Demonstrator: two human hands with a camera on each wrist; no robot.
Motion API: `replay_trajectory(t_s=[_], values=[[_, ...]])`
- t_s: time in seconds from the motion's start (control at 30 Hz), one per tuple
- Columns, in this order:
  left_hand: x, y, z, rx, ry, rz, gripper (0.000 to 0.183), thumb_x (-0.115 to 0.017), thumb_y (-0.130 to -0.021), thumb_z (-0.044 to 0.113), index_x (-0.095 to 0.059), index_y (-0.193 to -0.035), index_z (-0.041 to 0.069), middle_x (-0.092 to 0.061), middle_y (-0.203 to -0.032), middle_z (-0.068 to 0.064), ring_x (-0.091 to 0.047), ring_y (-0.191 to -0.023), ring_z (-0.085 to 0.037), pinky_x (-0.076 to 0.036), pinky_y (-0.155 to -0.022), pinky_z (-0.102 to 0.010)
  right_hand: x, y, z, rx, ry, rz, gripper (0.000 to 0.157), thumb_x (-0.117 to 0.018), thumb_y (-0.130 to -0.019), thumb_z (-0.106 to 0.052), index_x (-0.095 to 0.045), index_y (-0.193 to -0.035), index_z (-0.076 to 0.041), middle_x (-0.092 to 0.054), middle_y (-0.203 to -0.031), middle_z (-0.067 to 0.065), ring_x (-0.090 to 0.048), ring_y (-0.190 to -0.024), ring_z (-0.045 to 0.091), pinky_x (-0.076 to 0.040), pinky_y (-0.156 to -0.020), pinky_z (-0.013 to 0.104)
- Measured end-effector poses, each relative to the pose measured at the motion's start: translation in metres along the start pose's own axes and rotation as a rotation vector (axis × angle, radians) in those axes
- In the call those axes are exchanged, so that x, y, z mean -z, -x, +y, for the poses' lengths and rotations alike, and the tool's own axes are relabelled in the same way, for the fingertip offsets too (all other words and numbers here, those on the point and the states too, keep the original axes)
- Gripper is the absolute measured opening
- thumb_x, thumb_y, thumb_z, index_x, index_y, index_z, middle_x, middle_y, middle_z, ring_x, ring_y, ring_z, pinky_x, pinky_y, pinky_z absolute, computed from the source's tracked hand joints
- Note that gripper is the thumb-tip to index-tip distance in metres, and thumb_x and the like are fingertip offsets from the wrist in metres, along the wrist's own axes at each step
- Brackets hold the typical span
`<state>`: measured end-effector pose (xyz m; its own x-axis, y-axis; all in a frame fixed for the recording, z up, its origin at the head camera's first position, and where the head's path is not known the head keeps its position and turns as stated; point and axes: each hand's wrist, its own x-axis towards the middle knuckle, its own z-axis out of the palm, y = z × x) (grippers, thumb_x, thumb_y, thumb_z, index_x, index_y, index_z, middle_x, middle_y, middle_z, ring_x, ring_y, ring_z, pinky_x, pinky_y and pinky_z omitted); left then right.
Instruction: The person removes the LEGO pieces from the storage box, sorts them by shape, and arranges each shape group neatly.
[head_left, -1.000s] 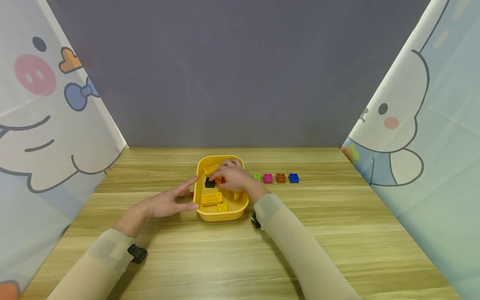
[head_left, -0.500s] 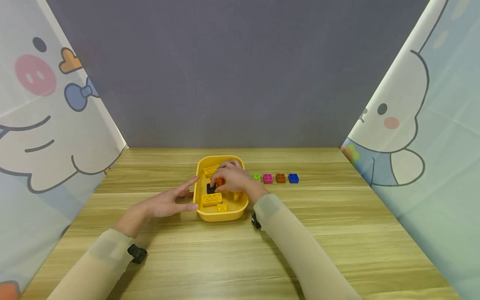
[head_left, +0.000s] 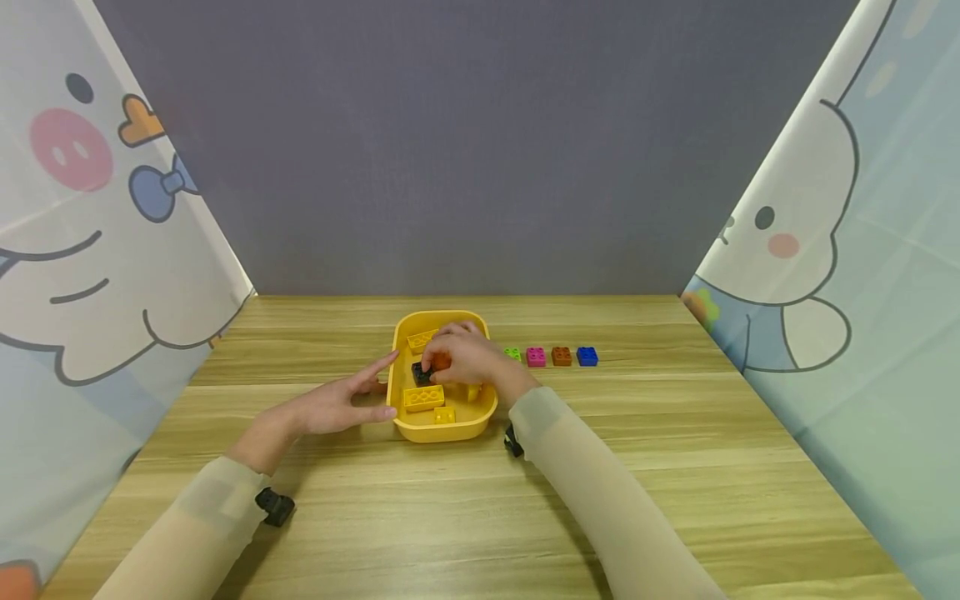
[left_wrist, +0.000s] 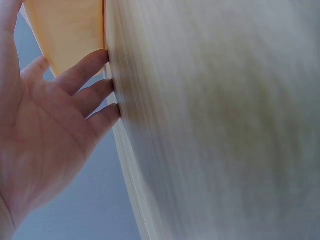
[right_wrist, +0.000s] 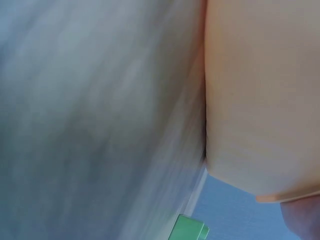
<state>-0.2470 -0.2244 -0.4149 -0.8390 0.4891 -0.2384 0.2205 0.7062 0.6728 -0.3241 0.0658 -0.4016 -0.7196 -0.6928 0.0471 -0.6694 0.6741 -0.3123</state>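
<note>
The yellow tray (head_left: 442, 434) is touched at its left wall by the left hand (head_left: 335, 406), fingers spread. Inside, the black brick (head_left: 420, 374) is met by the right hand's (head_left: 471, 357) curled fingers — whether pinched cannot be told.

Yellow tray (head_left: 442, 434), black brick (head_left: 419, 374) inside, lime-green brick (head_left: 512, 355), pink brick (head_left: 536, 357), brown brick (head_left: 562, 357), blue brick (head_left: 587, 357) at right, wood-grained table (head_left: 435, 525), grey far wall (head_left: 480, 150)
</note>
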Motion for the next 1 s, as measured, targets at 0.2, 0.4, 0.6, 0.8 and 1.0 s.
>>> replay_trajectory(t_s=[0.2, 0.4, 0.6, 0.8, 1.0], values=[[0.0, 0.0, 0.001, -0.007, -0.006, 0.002, 0.1, -0.069, -0.101, 0.066, -0.006, -0.177, 0.044, -0.045, -0.172, -0.023, -0.038, -0.16, -0.054, -0.028, -0.122, -0.084, 0.002, 0.001, 0.001, 0.017, -0.064, 0.023, 0.016, -0.084, -0.1, -0.027, -0.075, -0.112, -0.03, -0.074, -0.126, -0.01, -0.057, -0.135, 0.02, -0.027, -0.131, 0.051], [0.0, 0.002, 0.002, -0.021, -0.002, 0.007, 0.1, -0.069, -0.103, 0.064, -0.007, -0.178, 0.038, -0.046, -0.17, -0.025, -0.04, -0.159, -0.054, -0.028, -0.123, -0.083, 0.003, 0.0, 0.002, 0.018, -0.176, 0.044, 0.041, -0.082, -0.099, -0.017, -0.071, -0.138, -0.023, -0.072, -0.14, -0.002, -0.064, -0.125, 0.02, -0.05, -0.118, 0.043], [0.0, 0.001, 0.001, -0.02, 0.005, 0.004, 0.1, -0.069, -0.102, 0.064, -0.007, -0.178, 0.04, -0.047, -0.171, -0.023, -0.039, -0.159, -0.053, -0.027, -0.123, -0.083, 0.003, 0.0, 0.004, 0.002, -0.269, 0.058, 0.044, -0.08, -0.101, -0.012, -0.072, -0.143, -0.021, -0.065, -0.146, 0.004, -0.064, -0.13, 0.026, -0.055, -0.114, 0.045], [-0.001, 0.0, 0.001, -0.02, 0.005, 0.002, 0.101, -0.07, -0.102, 0.064, -0.007, -0.178, 0.04, -0.046, -0.171, -0.023, -0.038, -0.16, -0.053, -0.027, -0.123, -0.083, 0.009, 0.003, 0.008, 0.01, -0.415, 0.127, 0.041, -0.078, -0.1, -0.006, -0.074, -0.14, -0.015, -0.063, -0.14, 0.008, -0.067, -0.124, 0.031, -0.059, -0.11, 0.045], [0.001, -0.001, 0.001, -0.022, 0.006, 0.002, 0.102, -0.07, -0.102, 0.063, -0.007, -0.178, 0.039, -0.045, -0.171, -0.025, -0.038, -0.16, -0.054, -0.026, -0.124, -0.083, 0.028, 0.018, 0.019, 0.012, -0.485, 0.184, 0.04, -0.076, -0.101, -0.004, -0.074, -0.139, -0.014, -0.06, -0.143, 0.013, -0.068, -0.123, 0.033, -0.059, -0.112, 0.051]])
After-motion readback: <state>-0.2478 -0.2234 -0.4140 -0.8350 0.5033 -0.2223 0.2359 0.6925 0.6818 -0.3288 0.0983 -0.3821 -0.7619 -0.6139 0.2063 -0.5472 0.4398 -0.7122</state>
